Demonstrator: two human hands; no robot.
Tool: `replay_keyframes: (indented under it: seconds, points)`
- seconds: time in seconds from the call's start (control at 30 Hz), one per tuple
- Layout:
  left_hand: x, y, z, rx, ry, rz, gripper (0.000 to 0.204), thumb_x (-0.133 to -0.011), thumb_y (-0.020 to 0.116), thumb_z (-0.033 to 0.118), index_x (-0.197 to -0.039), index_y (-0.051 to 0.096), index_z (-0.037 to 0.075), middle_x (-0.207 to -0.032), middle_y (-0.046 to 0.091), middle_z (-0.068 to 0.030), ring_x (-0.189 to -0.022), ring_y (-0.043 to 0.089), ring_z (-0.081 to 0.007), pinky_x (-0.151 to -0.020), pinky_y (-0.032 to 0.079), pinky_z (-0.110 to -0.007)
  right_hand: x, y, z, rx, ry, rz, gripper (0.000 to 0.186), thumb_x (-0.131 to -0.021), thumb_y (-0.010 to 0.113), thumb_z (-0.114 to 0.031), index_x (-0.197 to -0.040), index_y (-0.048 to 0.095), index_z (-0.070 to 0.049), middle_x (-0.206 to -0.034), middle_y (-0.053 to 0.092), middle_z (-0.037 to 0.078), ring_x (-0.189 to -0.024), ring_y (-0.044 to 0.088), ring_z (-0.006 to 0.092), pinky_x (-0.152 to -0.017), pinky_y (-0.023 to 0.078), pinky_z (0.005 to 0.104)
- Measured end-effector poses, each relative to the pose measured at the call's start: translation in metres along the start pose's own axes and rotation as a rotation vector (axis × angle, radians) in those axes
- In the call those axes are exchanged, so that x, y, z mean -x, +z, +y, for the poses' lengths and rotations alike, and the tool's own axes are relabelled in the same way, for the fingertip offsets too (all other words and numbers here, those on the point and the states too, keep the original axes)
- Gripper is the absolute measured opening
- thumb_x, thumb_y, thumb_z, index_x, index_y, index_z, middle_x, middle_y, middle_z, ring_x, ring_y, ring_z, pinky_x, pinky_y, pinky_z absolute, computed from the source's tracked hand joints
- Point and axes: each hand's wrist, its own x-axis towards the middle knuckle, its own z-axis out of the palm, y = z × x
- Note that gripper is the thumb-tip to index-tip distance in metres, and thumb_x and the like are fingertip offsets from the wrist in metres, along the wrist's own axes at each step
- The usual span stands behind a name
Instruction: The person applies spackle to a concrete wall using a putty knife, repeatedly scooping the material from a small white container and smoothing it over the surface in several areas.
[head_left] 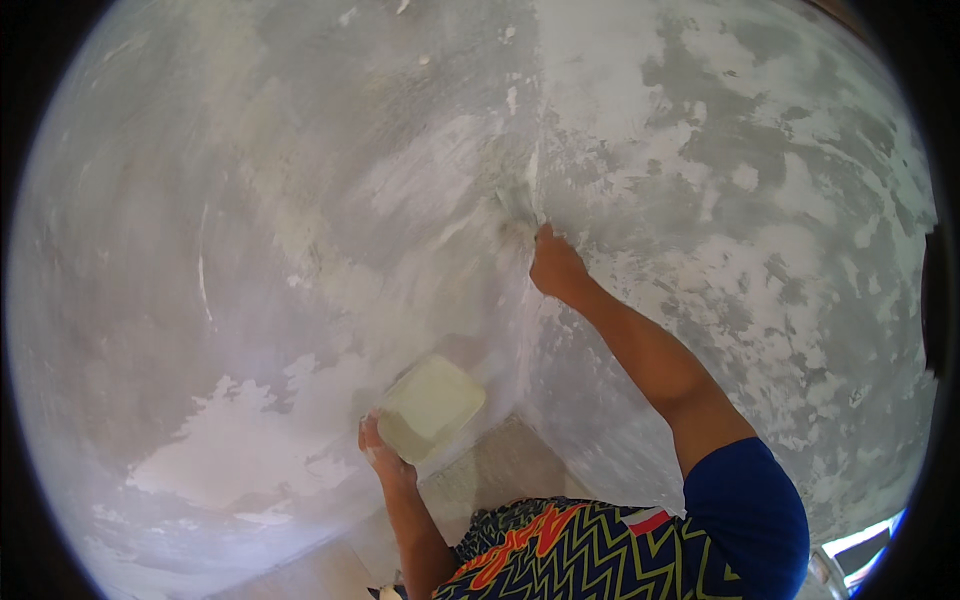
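My right hand (556,264) is raised to the inside corner where two walls meet. Its fingers are closed round a putty knife (515,203), whose blurred blade lies against the plaster just left of the corner line; the handle is hidden in the fist. Lower and to the left, my left hand (386,452) grips the edge of a pale yellow-green board (434,405), rectangular with rounded corners. The board is tilted in front of the left wall (330,220), and I cannot tell what, if anything, lies on it.
White filler patches (235,440) cover part of the grey left wall, and the right wall (760,250) is mottled white and grey. Below the corner, a strip of floor (510,455) shows. A dark object (935,300) stands at the far right rim.
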Motion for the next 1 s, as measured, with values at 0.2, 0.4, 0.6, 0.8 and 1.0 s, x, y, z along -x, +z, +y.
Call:
replay_keyframes:
  seconds: [0.2, 0.4, 0.6, 0.8, 1.0]
  points:
    - [0.002, 0.012, 0.008, 0.029, 0.035, -0.003, 0.03, -0.1, 0.06, 0.036, -0.116, 0.061, 0.01, -0.108, 0.064, -0.0035, -0.104, 0.063, -0.0209, -0.091, 0.052, -0.038, 0.046, -0.006, 0.022, 0.165, -0.015, -0.284, 0.042, -0.09, 0.058, -0.006, -0.127, 0.049, 0.012, -0.109, 0.067, 0.034, -0.105, 0.067, 0.0497, -0.093, 0.055, 0.0528]
    - [0.002, 0.018, -0.004, 0.064, 0.02, -0.01, 0.021, -0.099, 0.062, 0.031, -0.106, 0.06, 0.012, -0.102, 0.062, -0.0018, -0.1, 0.062, -0.0186, -0.089, 0.051, -0.037, 0.002, -0.101, -0.015, -0.047, -0.1, 0.084, 0.039, -0.089, 0.059, -0.008, -0.119, 0.051, 0.015, -0.1, 0.068, 0.035, -0.097, 0.067, 0.0518, -0.087, 0.055, 0.0544]
    - [-0.003, 0.016, -0.008, 0.06, 0.044, -0.005, 0.02, -0.099, 0.063, 0.03, -0.105, 0.061, 0.012, -0.102, 0.062, -0.0014, -0.099, 0.062, -0.0183, -0.089, 0.051, -0.036, -0.077, -0.088, -0.051, -0.105, -0.125, 0.358, 0.044, -0.09, 0.056, -0.006, -0.126, 0.045, 0.017, -0.099, 0.068, 0.035, -0.093, 0.068, 0.0503, -0.083, 0.055, 0.0534]
    - [-0.012, 0.023, -0.022, -0.057, 0.116, -0.053, 0.024, -0.1, 0.061, 0.034, -0.11, 0.063, 0.011, -0.104, 0.063, -0.0011, -0.101, 0.063, -0.0181, -0.09, 0.052, -0.037, -0.043, 0.039, 0.002, -0.048, -0.151, 0.332, 0.062, -0.092, 0.054, -0.003, -0.144, 0.03, 0.019, -0.103, 0.067, 0.034, -0.101, 0.068, 0.047, -0.089, 0.055, 0.0503]
    - [-0.013, 0.052, -0.016, 0.12, 0.032, -0.06, 0.014, -0.1, 0.062, 0.026, -0.099, 0.061, 0.012, -0.097, 0.061, -0.0007, -0.093, 0.061, -0.016, -0.088, 0.05, -0.034, 0.016, -0.032, 0.028, 0.028, 0.01, -0.024, 0.039, -0.092, 0.054, -0.003, -0.125, 0.043, 0.013, -0.097, 0.067, 0.036, -0.095, 0.067, 0.0518, -0.086, 0.053, 0.0568]
